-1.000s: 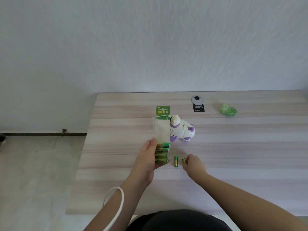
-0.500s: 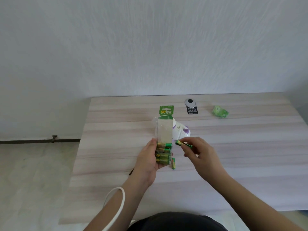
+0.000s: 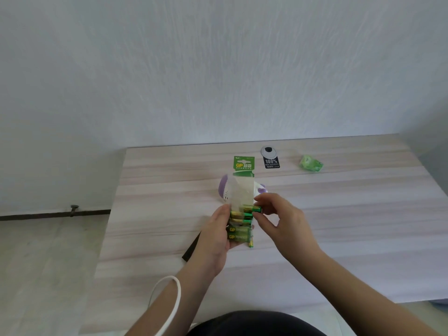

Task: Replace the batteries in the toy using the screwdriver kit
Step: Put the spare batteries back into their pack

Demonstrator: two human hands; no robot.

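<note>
Head view, looking down at a pale wood-grain tabletop point(image 3: 339, 214) set against a white wall. Both bare forearms reach forward from the bottom edge. The left hand point(image 3: 215, 234) is raised a little above the tabletop with fingers curled around the lower part of a clear plastic battery pack point(image 3: 241, 209), held upright. Its green card header reads "GP" in yellow, followed by Chinese characters, and "GP" also shows on the green and gold cells stacked sideways inside. The right hand point(image 3: 278, 219) comes in from the right with its wrist bent inward; thumb and forefinger pinch the end of a single battery point(image 3: 253, 209) at the right edge of the pack, level with the top of the stack (whether it is partly inside the pack cannot be told). The remaining fingers are loosely curled.

Behind the pack, mostly hidden by it, a white and purple toy point(image 3: 224, 190) lies on the tabletop. Another loose battery point(image 3: 251, 244) lies just below the pack, near the left palm. A dark flat strip point(image 3: 191, 248) pokes out from beneath the left wrist. Further back sit a black hang tag point(image 3: 271, 161) printed "100%", with smaller text too tiny to read, and a crumpled green wrapper point(image 3: 311, 163) to its right. A white cord point(image 3: 167, 304) loops beside the left forearm.
</note>
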